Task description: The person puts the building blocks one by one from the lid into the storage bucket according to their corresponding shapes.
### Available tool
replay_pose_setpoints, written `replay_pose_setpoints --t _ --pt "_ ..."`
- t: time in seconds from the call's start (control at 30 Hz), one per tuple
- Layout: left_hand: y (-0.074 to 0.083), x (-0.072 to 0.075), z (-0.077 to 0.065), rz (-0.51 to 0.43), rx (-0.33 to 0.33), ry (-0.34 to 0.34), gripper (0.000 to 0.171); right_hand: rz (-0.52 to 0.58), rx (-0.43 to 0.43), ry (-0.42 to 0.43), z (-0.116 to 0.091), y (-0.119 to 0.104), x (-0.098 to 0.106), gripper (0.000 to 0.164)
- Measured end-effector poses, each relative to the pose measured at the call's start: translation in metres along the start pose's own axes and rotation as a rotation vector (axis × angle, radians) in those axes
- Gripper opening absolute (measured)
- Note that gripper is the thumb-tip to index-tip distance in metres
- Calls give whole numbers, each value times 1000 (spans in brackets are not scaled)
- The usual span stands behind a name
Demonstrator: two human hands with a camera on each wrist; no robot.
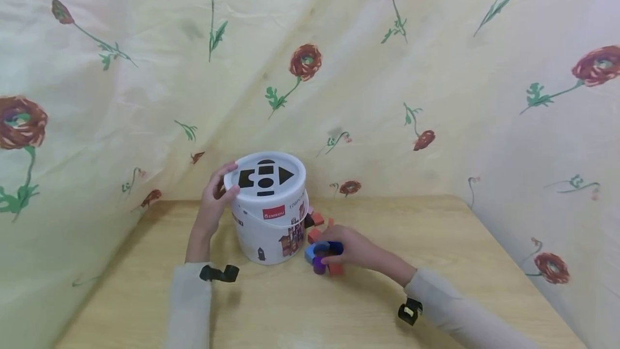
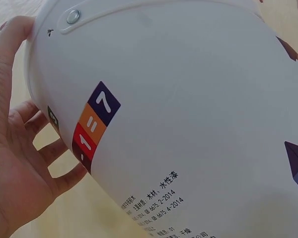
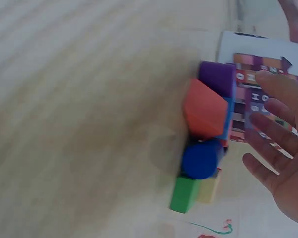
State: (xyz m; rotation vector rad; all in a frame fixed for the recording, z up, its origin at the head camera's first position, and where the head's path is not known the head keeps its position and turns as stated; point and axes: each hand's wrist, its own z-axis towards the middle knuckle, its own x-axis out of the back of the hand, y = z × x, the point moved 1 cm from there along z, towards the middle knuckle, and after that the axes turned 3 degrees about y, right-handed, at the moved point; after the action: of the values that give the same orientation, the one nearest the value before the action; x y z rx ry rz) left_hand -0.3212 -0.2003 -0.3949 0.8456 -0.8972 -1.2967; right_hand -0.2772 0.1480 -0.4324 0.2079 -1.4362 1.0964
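Observation:
A white bucket (image 1: 252, 238) with printed pictures stands upright on the table, its lid (image 1: 289, 188) pierced by several shaped holes. My left hand (image 1: 213, 201) holds the bucket's left side, with the thumb and fingertips at the lid's rim. To the right of the bucket, my right hand (image 1: 356, 249) reaches over a small heap of coloured blocks. Its fingers are spread and hold nothing in the right wrist view. In that view lie a purple cylinder (image 3: 216, 78), an orange block (image 3: 206, 109), a blue round block (image 3: 199, 161) and a green block (image 3: 184, 194).
The wooden table (image 1: 271, 311) stretches in front of the bucket and to its right. A flowered cloth (image 1: 358, 85) hangs behind and along the sides. The bucket's thin white handle (image 1: 278, 225) hangs down across its front. Black wrist mounts (image 1: 220, 273) sit on both sleeves.

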Motion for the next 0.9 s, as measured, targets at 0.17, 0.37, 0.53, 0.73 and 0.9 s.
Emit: replay_pose_setpoints --t 0.17,0.37,0.53,0.73,0.9 --pt "2 1 4 4 7 11 57 -106 24 4 -3 -1 -7 34" --pt "1 -1 6 6 -5 19 56 -186 12 3 -5 -3 -11 35" --pt "-1 -3 3 5 -8 9 55 -249 32 -13 -8 -6 -15 34" --pt "-1 -1 3 8 -2 20 54 -277 48 2 -8 -9 -17 33" --pt "-3 -1 2 21 5 20 55 -274 36 -3 -8 -8 -20 33"
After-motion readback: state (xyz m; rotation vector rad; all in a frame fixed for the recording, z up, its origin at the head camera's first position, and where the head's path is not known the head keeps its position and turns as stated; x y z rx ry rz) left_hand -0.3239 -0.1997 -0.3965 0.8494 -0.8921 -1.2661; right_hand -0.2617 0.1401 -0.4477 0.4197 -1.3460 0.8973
